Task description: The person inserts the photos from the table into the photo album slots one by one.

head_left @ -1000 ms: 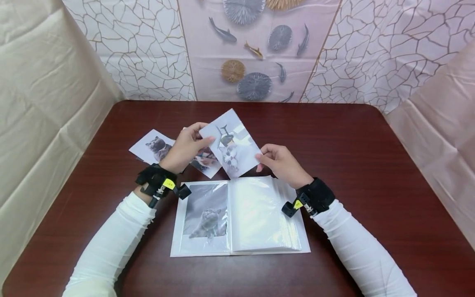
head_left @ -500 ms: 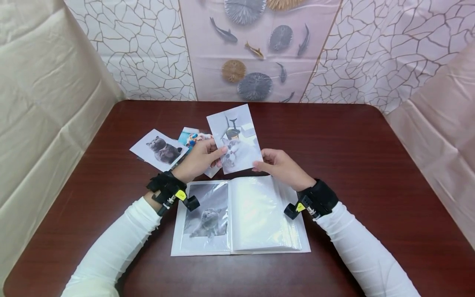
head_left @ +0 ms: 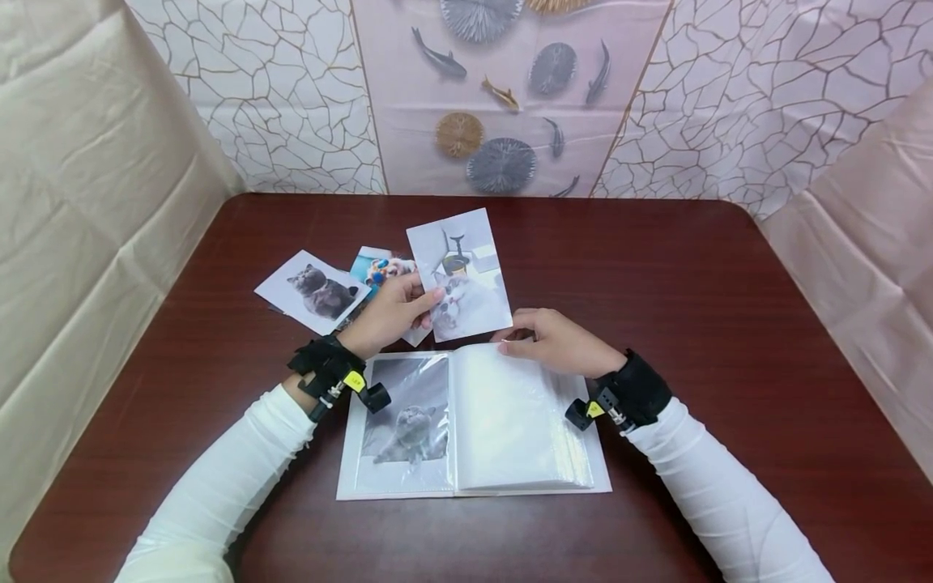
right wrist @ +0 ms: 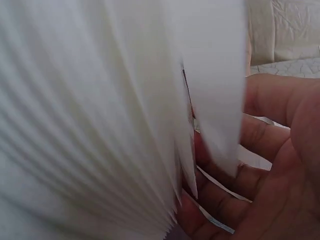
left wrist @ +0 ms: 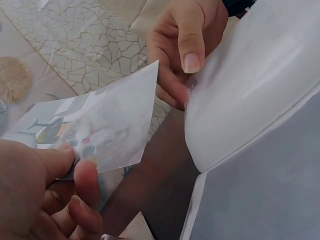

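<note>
My left hand pinches a photo of a cat beside a dark whale-tail shape, holding it up beyond the album's top edge. In the left wrist view, the thumb lies on the front of this photo. An open photo album lies below, with a grey cat picture in its left pocket. At the top of the album's right-hand page, my right hand holds the page edge, thumb in front. In the right wrist view, fingers reach behind the fanned leaves.
Left of the album, a grey cat photo overlaps other loose photos, one with a blue corner. My left hand partly covers them. Everything lies on a dark red-brown table, with a patterned cloth behind.
My right hand has let go of the photo's lower corner and moved down to the album's right page. My left hand has brought the photo right and turned it more upright.
</note>
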`<state>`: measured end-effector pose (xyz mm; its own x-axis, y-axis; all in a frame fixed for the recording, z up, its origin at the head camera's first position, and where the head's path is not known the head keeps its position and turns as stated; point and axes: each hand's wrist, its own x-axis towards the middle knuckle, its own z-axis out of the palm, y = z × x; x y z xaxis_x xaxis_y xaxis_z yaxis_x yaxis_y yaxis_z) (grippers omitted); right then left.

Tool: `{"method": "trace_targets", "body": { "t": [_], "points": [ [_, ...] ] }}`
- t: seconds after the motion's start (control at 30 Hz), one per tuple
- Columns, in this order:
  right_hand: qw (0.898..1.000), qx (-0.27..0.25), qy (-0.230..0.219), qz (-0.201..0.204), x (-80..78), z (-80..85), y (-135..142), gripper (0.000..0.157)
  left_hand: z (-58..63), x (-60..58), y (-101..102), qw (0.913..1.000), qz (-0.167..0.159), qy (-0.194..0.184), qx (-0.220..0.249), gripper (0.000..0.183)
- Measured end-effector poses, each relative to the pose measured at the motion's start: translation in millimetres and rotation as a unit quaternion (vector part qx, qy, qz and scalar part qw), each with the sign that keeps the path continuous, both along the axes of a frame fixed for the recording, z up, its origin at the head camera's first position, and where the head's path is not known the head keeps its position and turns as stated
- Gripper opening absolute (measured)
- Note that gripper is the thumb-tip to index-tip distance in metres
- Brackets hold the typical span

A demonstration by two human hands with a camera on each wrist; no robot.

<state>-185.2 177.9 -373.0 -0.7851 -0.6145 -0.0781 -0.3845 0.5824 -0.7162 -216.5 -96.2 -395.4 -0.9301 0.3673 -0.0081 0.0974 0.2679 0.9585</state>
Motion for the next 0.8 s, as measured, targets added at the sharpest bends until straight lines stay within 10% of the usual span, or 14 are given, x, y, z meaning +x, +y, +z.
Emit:
{"method": "trace_targets", "body": {
  "t": [0.8],
  "points": [
    [1.0, -0.017, 0.0, 0.02, -2.4, -2.3, 1.7, 0.023, -4.4, -8.6, -7.1, 0.9994, 0.025, -0.024, -0.001, 0.034]
  ]
}}
